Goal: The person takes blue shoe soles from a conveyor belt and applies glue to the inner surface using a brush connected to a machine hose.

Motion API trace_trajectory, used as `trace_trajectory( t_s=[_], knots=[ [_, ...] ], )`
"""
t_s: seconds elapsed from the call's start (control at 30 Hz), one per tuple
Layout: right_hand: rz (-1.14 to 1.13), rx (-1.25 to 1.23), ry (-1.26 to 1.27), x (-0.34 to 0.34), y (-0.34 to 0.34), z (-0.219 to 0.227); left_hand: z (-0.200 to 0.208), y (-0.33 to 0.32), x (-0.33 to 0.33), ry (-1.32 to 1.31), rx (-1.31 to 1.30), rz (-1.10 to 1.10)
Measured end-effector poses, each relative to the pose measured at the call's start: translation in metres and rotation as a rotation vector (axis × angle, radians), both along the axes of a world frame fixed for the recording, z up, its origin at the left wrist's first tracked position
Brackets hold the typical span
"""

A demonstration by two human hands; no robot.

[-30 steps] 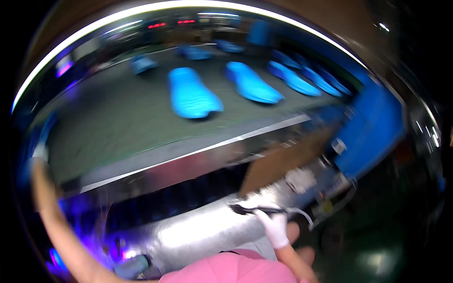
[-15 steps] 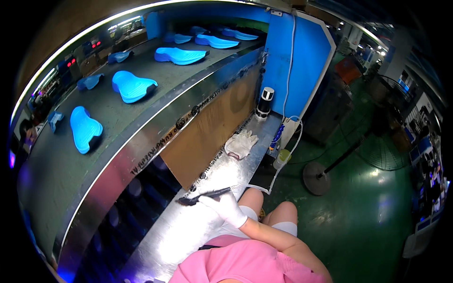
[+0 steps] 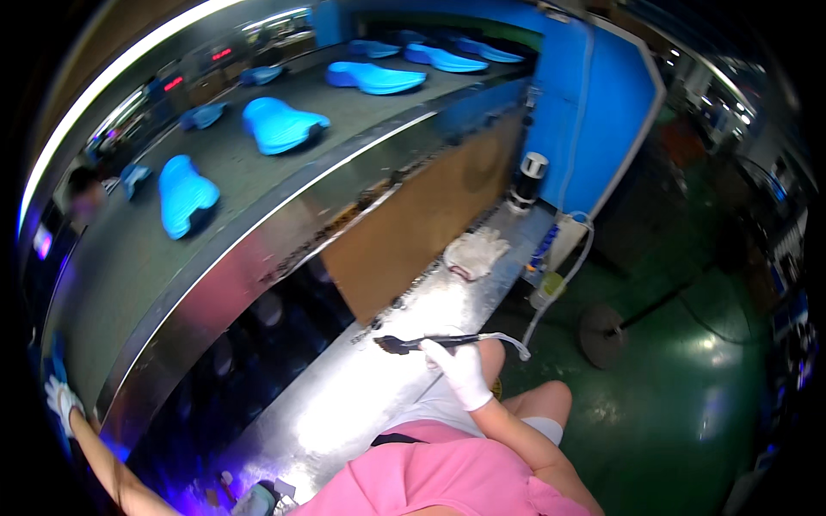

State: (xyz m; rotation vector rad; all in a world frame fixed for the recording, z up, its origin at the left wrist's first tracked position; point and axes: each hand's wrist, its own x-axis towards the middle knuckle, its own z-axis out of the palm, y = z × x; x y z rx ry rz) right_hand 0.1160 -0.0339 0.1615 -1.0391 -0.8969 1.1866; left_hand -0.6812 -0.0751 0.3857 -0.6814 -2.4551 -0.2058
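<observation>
In a white glove, my right hand (image 3: 465,375) grips a black brush (image 3: 397,345) above the metal ledge. Dark bristles point left, and a pale tube (image 3: 512,340) runs from the handle's other end. My left hand (image 3: 63,404), also gloved, reaches to the far left edge of the belt, its fingers apart. Just beyond its fingertips is a blue piece (image 3: 58,354), dim at the rim; whether they touch is unclear. Blue moulded shoe-sole-shaped pieces lie on the dark conveyor belt (image 3: 284,181), the nearest one (image 3: 185,196) well beyond my right hand.
A spare white glove (image 3: 476,254) and a black-and-white cylinder (image 3: 527,182) sit on the metal ledge (image 3: 344,404). A blue panel (image 3: 594,112) stands at the belt's far end. Small items, including a grey-green container (image 3: 255,499), lie bottom left. A fan stand (image 3: 602,335) is at right.
My left hand has come into view at the far left. My right hand has turned the brush more level. The whole view has shifted, and the belt pieces appear farther up and right.
</observation>
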Motion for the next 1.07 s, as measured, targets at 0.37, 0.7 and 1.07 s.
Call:
trace_trajectory(
  t_s=[0.37, 0.7, 1.07],
  knots=[
    [0.053, -0.077, 0.016, -0.026, 0.004, 0.005, -0.009, 0.010, 0.022, -0.001, 0.036, 0.022],
    [-0.036, -0.086, -0.016, -0.001, -0.001, -0.013, -0.011, 0.002, 0.051, 0.047, 0.121, -0.178],
    [-0.170, -0.037, 0.166, 0.026, 0.000, -0.012, -0.030, 0.020, 0.005, -0.699, 0.952, -0.722]
  ],
)
